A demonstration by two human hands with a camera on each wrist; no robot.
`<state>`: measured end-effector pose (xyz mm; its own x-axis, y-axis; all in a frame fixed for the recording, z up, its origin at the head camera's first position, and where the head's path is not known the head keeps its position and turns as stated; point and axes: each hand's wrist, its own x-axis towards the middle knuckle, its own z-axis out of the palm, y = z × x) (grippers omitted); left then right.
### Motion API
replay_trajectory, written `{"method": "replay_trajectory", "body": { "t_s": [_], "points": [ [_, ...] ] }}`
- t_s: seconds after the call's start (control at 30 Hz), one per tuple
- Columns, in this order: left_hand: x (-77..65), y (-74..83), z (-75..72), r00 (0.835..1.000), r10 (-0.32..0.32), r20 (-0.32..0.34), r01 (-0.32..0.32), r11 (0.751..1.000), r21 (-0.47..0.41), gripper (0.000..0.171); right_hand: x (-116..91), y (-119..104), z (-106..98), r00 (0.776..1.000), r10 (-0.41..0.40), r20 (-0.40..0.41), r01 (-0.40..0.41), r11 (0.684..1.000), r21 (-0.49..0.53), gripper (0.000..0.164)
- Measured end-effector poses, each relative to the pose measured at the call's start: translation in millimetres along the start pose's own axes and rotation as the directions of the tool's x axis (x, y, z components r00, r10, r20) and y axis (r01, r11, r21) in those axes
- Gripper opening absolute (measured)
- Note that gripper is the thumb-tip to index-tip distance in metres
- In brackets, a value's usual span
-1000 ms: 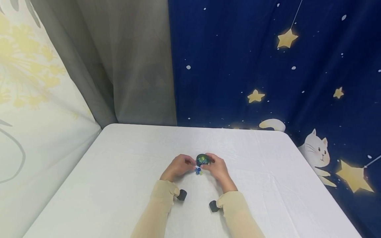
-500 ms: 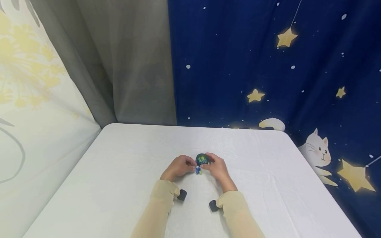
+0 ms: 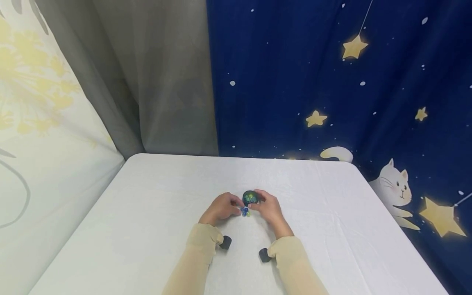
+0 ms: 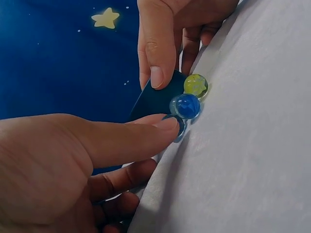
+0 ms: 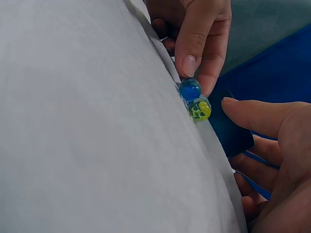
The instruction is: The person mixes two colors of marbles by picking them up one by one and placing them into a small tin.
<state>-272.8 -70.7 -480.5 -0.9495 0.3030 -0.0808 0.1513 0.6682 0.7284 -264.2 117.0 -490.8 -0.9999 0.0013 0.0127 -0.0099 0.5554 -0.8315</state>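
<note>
My right hand (image 3: pixel 271 209) holds a small dark teal cup (image 5: pixel 233 131), its thumb on the near side and fingers around the far side. In the head view green and blue marbles (image 3: pixel 251 198) show inside the cup. A few glass marbles lie on the white cloth just in front of it: a yellow-green marble (image 4: pixel 196 86) and a blue marble (image 4: pixel 185 106) stand out in the left wrist view. My left hand (image 3: pixel 222 206) pinches another bluish marble (image 4: pixel 181 127) at thumb and index fingertip; the thumb partly hides it.
The table (image 3: pixel 166 184) is covered with a white cloth. Behind it hang a grey curtain (image 3: pixel 177 82) and a dark blue star-patterned curtain (image 3: pixel 276 82). A black wrist device (image 3: pixel 225 242) is at the left cuff, another black device (image 3: pixel 264 255) at the right.
My left fingertips have shifted very slightly at the marbles in front of the cup. The right hand and the cup stay in place.
</note>
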Motion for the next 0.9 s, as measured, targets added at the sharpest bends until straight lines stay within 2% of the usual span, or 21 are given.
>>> {"method": "replay_trajectory", "body": {
  "t_s": [0.5, 0.9],
  "points": [
    [4.4, -4.4, 6.7, 1.000, 0.011, -0.026, -0.010, 0.999, 0.050, 0.014, 1.2, 1.6, 1.1, 1.000, -0.005, 0.001, 0.005, 1.000, -0.005, 0.057],
    [2.3, -5.6, 2.7, 1.000, 0.013, -0.025, -0.012, 1.000, 0.012, 0.011, 1.5, 3.8, 1.2, 1.000, -0.015, -0.003, 0.015, 1.000, 0.005, 0.056]
  ]
}}
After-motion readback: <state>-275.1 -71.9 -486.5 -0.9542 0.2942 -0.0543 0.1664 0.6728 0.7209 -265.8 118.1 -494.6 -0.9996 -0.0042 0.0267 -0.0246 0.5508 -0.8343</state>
